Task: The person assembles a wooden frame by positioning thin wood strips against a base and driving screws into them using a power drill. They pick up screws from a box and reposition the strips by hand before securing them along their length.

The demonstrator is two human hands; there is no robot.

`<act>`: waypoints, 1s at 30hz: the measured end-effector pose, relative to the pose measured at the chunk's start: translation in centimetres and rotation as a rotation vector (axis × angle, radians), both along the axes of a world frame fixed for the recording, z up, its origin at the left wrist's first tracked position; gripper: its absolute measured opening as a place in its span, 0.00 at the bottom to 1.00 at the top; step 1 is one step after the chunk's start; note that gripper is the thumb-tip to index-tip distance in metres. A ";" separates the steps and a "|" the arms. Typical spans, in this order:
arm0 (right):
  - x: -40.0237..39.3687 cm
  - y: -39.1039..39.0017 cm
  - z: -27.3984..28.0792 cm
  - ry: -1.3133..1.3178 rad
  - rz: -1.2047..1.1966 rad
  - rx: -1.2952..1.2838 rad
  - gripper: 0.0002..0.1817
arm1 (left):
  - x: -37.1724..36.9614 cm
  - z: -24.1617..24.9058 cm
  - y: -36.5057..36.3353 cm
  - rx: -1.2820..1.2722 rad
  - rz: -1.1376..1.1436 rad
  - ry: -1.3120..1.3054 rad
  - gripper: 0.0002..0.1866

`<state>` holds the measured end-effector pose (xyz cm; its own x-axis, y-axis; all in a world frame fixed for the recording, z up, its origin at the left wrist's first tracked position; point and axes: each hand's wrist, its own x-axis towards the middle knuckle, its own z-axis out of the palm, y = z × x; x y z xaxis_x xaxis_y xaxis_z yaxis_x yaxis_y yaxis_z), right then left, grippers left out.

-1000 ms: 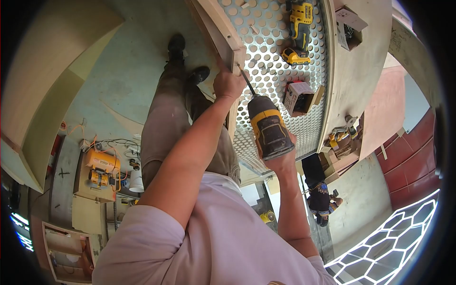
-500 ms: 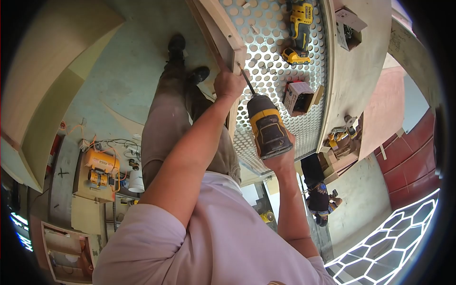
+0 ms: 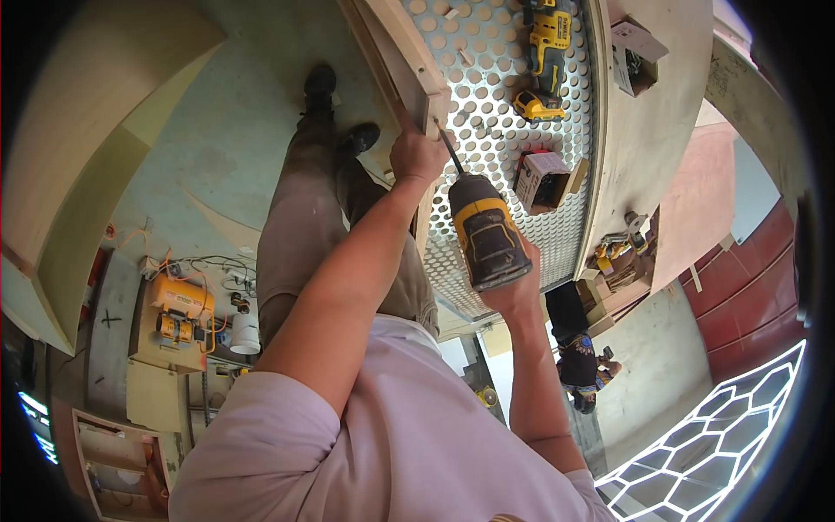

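My right hand [image 3: 517,285] is wrapped round the handle of a black and yellow drill [image 3: 487,230]. From the drill's chuck a long thin bit [image 3: 450,150] reaches up to the end of a wooden frame [image 3: 425,80]. At that corner my left hand [image 3: 417,157] grips the frame from below, close beside the bit's tip. Under the drill lies a perforated metal sheet [image 3: 496,87]. On the sheet, to the right, are an open box of screws [image 3: 541,181] and a yellow and black power tool [image 3: 548,56].
Another open box [image 3: 635,65] stands on the curved wooden surface [image 3: 665,113] at the right. Beyond, a person [image 3: 577,352] in dark clothes is near a wooden box of tools [image 3: 631,270]. An orange compressor [image 3: 181,300] with hoses is at the lower left.
The view has shifted slightly, and the drill sits a little further left and up in it. Both hands keep their hold, and the bit still meets the frame's end.
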<state>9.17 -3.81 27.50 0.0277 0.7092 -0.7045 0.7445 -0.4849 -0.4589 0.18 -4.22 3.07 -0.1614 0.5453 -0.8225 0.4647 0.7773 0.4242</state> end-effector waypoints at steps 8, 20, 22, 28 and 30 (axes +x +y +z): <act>0.4 -0.4 -0.2 -0.057 0.071 -0.005 0.23 | 0.3 -0.2 -0.1 -0.014 0.001 0.025 0.60; 0.3 -0.4 -0.4 -0.035 0.028 -0.008 0.24 | 0.2 0.1 0.0 -0.028 -0.008 0.027 0.60; 0.2 0.1 -0.2 -0.006 0.005 -0.006 0.24 | 0.2 0.0 0.1 -0.041 -0.009 0.023 0.60; 0.4 -0.6 -0.3 -0.017 -0.062 -0.015 0.24 | 0.4 -0.1 0.0 -0.046 0.009 0.019 0.59; 0.3 -0.5 -0.6 -0.020 -0.057 -0.008 0.23 | 0.2 -0.1 0.1 -0.039 0.020 0.023 0.59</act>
<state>9.44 -4.31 26.93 0.0821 0.7001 -0.7093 0.7246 -0.5306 -0.4399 0.43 -4.13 2.93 -0.1911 0.5092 -0.8392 0.4583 0.8023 0.3825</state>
